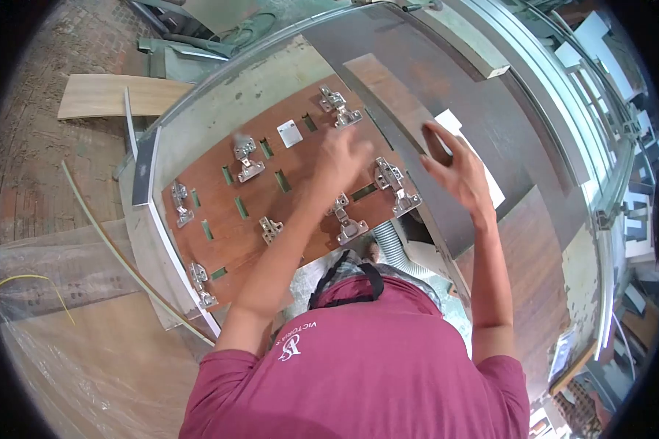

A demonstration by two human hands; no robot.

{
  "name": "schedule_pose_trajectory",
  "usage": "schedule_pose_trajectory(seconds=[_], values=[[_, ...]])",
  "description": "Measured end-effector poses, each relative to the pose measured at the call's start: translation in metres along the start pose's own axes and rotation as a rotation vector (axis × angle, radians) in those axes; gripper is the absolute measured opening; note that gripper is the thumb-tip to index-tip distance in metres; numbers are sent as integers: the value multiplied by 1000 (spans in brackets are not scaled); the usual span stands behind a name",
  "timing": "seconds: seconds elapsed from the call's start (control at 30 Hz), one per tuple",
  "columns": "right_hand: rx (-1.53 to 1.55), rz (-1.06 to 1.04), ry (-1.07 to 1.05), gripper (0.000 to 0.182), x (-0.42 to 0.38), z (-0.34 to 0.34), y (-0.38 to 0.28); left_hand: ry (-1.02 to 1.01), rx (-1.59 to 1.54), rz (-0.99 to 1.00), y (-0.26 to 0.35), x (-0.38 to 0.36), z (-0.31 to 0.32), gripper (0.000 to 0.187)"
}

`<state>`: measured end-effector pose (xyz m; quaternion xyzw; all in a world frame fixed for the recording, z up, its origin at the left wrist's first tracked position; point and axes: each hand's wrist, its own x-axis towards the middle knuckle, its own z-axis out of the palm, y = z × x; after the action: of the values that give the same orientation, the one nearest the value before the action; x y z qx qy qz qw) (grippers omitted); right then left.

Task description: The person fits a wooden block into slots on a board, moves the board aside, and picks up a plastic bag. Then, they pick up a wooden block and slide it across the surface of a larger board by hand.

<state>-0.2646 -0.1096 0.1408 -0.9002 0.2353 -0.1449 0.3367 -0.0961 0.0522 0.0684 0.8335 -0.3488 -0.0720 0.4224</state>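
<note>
My left hand (342,159) is over the reddish-brown wooden board (227,212), its fingers curled together and blurred at the tips; I cannot tell what they hold. Just beyond it lies a metal cabinet hinge (339,106), and to its right another hinge (395,186). More hinges rest on the board, among them one at the far left (181,203) and one near the front edge (346,219). Thumb and fingers apart, my right hand (458,172) is at the near end of a long brown wood strip (388,88). Beneath that hand lies a white sheet (483,164).
The board has several green-looking slots and a white label (289,134). A dark panel (505,110) covers the table's right part, with another brown panel (523,263) nearer me. Metal rails (564,80) run along the right side. A ribbed hose (392,245) hangs below the board.
</note>
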Motion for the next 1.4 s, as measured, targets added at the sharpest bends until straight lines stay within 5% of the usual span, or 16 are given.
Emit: schedule_pose_trajectory(seconds=[0.1, 0.13, 0.27, 0.97, 1.3, 1.4], values=[[204, 36, 63, 70, -44, 1, 14, -364, -6, 135, 42, -60, 18, 49], [353, 77, 70, 76, -56, 8, 19, -334, 68, 208, 43, -75, 36, 51], [-19, 144, 3, 76, -75, 29, 18, -246, 300, 351, 36, -107, 77, 58], [-204, 80, -249, 71, -108, -10, 51, -262, 257, 322, 38, -120, 58, 56], [-32, 28, -159, 70, -125, 7, 33, -181, 143, 199, 34, -146, -12, 52], [33, 190, -244, 69, -133, 20, 14, -191, 112, 132, 27, -159, -33, 51]])
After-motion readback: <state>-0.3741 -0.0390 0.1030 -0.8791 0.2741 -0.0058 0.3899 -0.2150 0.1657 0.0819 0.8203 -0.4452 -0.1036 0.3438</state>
